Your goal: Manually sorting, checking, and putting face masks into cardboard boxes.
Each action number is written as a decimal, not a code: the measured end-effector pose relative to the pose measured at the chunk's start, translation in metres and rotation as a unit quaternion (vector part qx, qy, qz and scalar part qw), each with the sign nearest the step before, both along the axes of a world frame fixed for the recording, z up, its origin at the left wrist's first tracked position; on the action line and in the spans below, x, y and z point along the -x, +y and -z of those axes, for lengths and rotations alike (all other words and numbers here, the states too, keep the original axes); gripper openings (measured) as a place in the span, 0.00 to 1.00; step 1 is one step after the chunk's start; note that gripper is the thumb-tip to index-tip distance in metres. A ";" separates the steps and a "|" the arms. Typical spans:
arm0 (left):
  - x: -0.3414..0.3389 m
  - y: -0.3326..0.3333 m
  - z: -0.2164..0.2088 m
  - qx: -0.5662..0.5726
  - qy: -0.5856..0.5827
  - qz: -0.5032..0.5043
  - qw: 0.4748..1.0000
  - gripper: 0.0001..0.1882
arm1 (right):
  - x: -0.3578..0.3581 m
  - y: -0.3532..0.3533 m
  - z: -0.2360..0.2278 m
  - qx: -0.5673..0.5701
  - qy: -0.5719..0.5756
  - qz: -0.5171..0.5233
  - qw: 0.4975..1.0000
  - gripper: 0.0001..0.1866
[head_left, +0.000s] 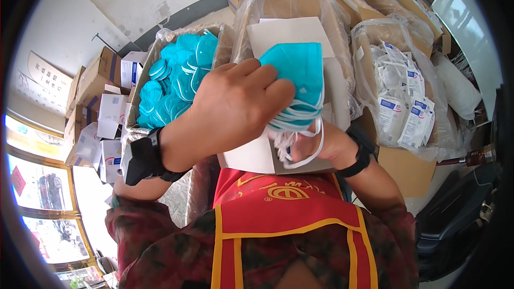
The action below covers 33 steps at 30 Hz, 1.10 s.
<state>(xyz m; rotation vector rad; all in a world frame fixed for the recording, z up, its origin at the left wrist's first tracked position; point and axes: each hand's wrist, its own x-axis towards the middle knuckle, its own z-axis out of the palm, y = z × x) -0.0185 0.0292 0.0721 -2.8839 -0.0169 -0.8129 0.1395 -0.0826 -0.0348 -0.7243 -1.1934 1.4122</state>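
Observation:
A stack of turquoise folded face masks (297,67) with white ear loops is in front of me, above an open white carton (246,152). My left hand (243,93) is closed, its curled fingers gripping the left side of the stack. Beneath the masks, my right hand (316,144) is closed around the lower end, where the white ear loops (308,160) bunch up and hang down. The masks hide part of its fingers. To the left, a plastic-lined box (218,53) holds many loose turquoise masks (171,77).
A plastic-lined box (361,67) at the right contains white sealed packets (396,112). Behind the carton stands another large lined box (284,2). Small white cartons (112,112) and brown boxes (99,77) line the left side. A black seat (452,208) is at the lower right.

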 end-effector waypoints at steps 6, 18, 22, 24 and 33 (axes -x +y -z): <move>0.013 0.024 0.007 0.066 0.022 -0.071 0.995 0.14 | -0.019 -0.044 -0.016 0.223 -0.039 -0.133 0.965 0.26; 0.014 -0.007 0.051 0.464 0.164 0.128 0.861 0.18 | 0.010 -0.040 -0.073 -0.093 -0.058 -0.117 0.987 0.12; 0.057 -0.020 0.022 0.299 0.207 0.204 0.909 0.13 | 0.003 -0.068 -0.088 -0.184 -0.169 -0.181 0.951 0.15; 0.081 -0.024 0.006 0.316 0.243 0.182 0.899 0.12 | -0.022 -0.094 -0.095 -0.142 -0.208 -0.230 0.940 0.18; 0.168 0.058 0.023 0.318 0.045 -0.284 0.903 0.21 | -0.090 -0.113 -0.087 0.258 -0.130 0.291 0.912 0.06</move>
